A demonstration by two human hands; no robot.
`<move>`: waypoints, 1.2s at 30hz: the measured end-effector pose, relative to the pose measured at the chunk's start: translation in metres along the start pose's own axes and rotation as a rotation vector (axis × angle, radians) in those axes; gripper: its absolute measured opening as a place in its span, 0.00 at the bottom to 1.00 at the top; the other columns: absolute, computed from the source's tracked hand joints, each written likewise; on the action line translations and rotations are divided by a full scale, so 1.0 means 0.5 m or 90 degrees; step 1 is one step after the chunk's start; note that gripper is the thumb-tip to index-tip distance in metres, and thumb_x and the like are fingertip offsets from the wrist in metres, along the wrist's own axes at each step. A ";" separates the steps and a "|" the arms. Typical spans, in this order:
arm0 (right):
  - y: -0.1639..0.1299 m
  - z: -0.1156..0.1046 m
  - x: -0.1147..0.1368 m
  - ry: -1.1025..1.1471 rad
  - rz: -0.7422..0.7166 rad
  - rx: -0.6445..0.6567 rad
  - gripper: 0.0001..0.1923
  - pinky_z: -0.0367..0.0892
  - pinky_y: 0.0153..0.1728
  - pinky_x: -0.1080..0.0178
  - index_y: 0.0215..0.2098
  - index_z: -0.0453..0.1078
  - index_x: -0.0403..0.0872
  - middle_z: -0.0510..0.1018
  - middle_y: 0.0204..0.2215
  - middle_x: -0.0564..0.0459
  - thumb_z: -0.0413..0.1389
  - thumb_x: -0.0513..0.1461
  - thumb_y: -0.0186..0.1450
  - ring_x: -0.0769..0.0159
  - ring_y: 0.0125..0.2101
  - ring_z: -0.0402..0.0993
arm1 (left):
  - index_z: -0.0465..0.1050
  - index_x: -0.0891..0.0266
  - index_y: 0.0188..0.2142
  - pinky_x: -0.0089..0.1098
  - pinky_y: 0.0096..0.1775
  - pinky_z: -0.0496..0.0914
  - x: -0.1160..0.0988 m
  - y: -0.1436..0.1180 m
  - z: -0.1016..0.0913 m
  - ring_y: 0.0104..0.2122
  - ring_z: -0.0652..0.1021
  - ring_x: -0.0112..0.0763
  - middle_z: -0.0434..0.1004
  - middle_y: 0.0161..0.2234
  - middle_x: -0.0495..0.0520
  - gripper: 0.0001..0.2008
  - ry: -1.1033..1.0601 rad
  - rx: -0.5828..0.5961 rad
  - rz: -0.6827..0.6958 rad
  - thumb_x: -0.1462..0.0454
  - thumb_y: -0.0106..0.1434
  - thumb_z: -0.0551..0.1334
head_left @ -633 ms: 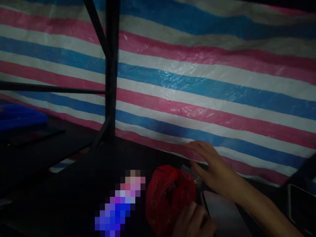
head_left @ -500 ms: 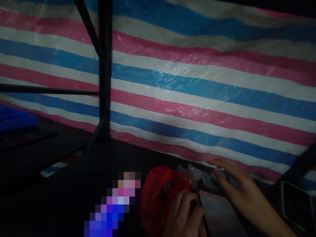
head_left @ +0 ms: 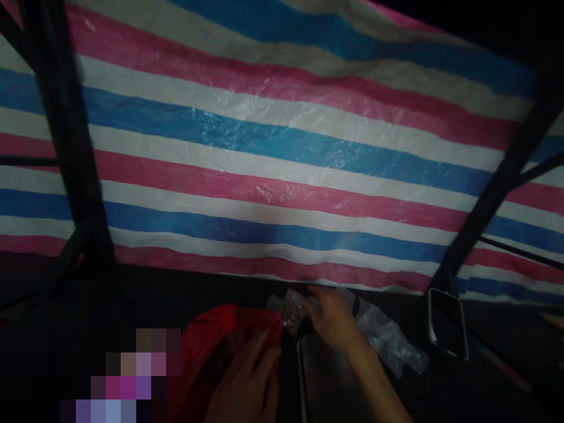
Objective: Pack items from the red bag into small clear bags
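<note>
The left hand (head_left: 247, 382) rested flat, fingers spread, on the red plastic bag (head_left: 211, 346). The right hand (head_left: 332, 317) pinched a small clear packet (head_left: 291, 311) just right of the bag.

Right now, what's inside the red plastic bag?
Cannot tell. The crumpled red plastic bag looks dark inside; the left hand rests on it and covers part. Small clear plastic packets lie beside it.

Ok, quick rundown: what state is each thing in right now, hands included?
Left hand: fingers spread, resting on the red plastic bag.
Red plastic bag: crumpled, lying on the dark surface.
Right hand: on the small clear packets, grip unclear.
Small clear packets: bunched, lying by the bag.
Clear plastic bag: lying flat, crinkled.
Phone: screen dark.
</note>
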State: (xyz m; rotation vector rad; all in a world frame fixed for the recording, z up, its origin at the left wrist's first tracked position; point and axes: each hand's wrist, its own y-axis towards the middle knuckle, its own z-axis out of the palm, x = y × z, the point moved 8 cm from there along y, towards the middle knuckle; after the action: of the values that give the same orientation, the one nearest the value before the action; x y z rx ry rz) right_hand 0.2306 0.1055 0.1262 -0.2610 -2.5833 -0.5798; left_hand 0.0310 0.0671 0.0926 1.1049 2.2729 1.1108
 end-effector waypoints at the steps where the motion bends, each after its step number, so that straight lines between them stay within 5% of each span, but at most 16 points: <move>1: 0.007 0.012 0.001 -0.002 0.002 0.007 0.17 0.67 0.59 0.45 0.52 0.80 0.42 0.84 0.52 0.36 0.61 0.38 0.67 0.41 0.56 0.78 | 0.85 0.57 0.41 0.37 0.38 0.85 0.002 0.000 0.002 0.41 0.89 0.45 0.89 0.46 0.60 0.22 0.000 0.000 0.009 0.72 0.60 0.53; 7: -0.003 0.050 -0.009 0.072 -0.006 0.079 0.10 0.73 0.43 0.61 0.39 0.80 0.48 0.87 0.37 0.50 0.57 0.32 0.69 0.58 0.40 0.84 | 0.83 0.52 0.44 0.27 0.42 0.82 0.014 0.016 -0.032 0.41 0.89 0.33 0.90 0.43 0.50 0.18 -0.144 -0.034 -0.045 0.69 0.66 0.55; 10: -0.019 0.034 0.014 0.085 -0.025 0.070 0.11 0.71 0.51 0.58 0.46 0.80 0.47 0.85 0.46 0.48 0.58 0.32 0.69 0.57 0.48 0.81 | 0.82 0.54 0.45 0.26 0.44 0.82 0.048 0.016 -0.057 0.42 0.89 0.32 0.90 0.45 0.51 0.15 -0.160 -0.060 -0.119 0.65 0.69 0.56; 14: -0.059 0.007 0.123 0.134 -0.105 0.061 0.14 0.64 0.59 0.57 0.54 0.78 0.51 0.82 0.53 0.51 0.59 0.34 0.71 0.59 0.55 0.76 | 0.82 0.55 0.41 0.31 0.41 0.84 0.133 0.003 -0.065 0.38 0.89 0.35 0.90 0.40 0.51 0.16 -0.103 -0.028 -0.207 0.64 0.70 0.53; 17: -0.110 0.029 0.226 0.209 -0.227 0.176 0.12 0.62 0.59 0.62 0.50 0.80 0.56 0.85 0.49 0.58 0.65 0.37 0.69 0.65 0.53 0.77 | 0.82 0.56 0.40 0.42 0.45 0.84 0.186 -0.012 -0.057 0.42 0.88 0.41 0.90 0.42 0.54 0.18 -0.075 0.023 -0.217 0.64 0.68 0.52; 19: -0.136 0.054 0.251 0.166 -0.238 0.251 0.11 0.58 0.63 0.60 0.50 0.81 0.54 0.86 0.49 0.56 0.67 0.41 0.68 0.62 0.54 0.77 | 0.82 0.57 0.44 0.49 0.49 0.81 0.206 -0.026 -0.050 0.48 0.86 0.46 0.88 0.48 0.58 0.18 -0.039 0.063 -0.222 0.64 0.66 0.52; 22: -0.149 0.076 0.238 0.070 -0.205 0.299 0.07 0.52 0.66 0.52 0.44 0.83 0.51 0.87 0.48 0.52 0.63 0.44 0.72 0.57 0.55 0.77 | 0.79 0.59 0.54 0.60 0.51 0.77 0.214 -0.045 -0.053 0.54 0.82 0.59 0.77 0.63 0.68 0.23 0.066 0.073 -0.236 0.66 0.62 0.55; 26: -0.133 0.056 0.215 -0.010 -0.189 0.197 0.18 0.48 0.66 0.43 0.41 0.83 0.50 0.87 0.45 0.50 0.52 0.43 0.79 0.54 0.54 0.78 | 0.68 0.57 0.66 0.65 0.54 0.74 0.196 -0.057 -0.051 0.60 0.77 0.67 0.62 0.72 0.72 0.33 0.113 0.087 -0.215 0.68 0.60 0.59; 29: -0.128 0.049 0.207 -0.044 -0.180 0.146 0.19 0.53 0.62 0.43 0.37 0.83 0.49 0.85 0.44 0.48 0.51 0.40 0.78 0.53 0.52 0.77 | 0.64 0.60 0.70 0.67 0.57 0.72 0.192 -0.062 -0.039 0.64 0.74 0.69 0.61 0.72 0.75 0.38 0.098 0.129 -0.221 0.68 0.58 0.60; 33: -0.134 0.064 0.187 -0.044 -0.144 0.180 0.14 0.56 0.60 0.44 0.30 0.79 0.49 0.84 0.43 0.49 0.55 0.35 0.70 0.53 0.50 0.77 | 0.70 0.62 0.67 0.64 0.62 0.69 0.194 -0.078 -0.007 0.68 0.69 0.66 0.65 0.71 0.75 0.39 0.053 0.260 -0.246 0.68 0.54 0.61; 36: -0.136 0.068 0.169 -0.008 -0.124 0.192 0.11 0.56 0.61 0.44 0.37 0.79 0.51 0.83 0.46 0.50 0.56 0.32 0.64 0.52 0.51 0.77 | 0.68 0.61 0.68 0.61 0.66 0.65 0.193 -0.087 -0.002 0.70 0.66 0.61 0.67 0.70 0.70 0.40 0.038 0.292 -0.260 0.68 0.53 0.60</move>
State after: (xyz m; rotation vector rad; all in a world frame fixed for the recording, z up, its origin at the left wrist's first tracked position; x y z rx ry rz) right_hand 0.1244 0.0667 0.1164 0.0876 -2.6802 -0.2465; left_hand -0.0505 0.1258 0.0594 0.6992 2.7166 0.4817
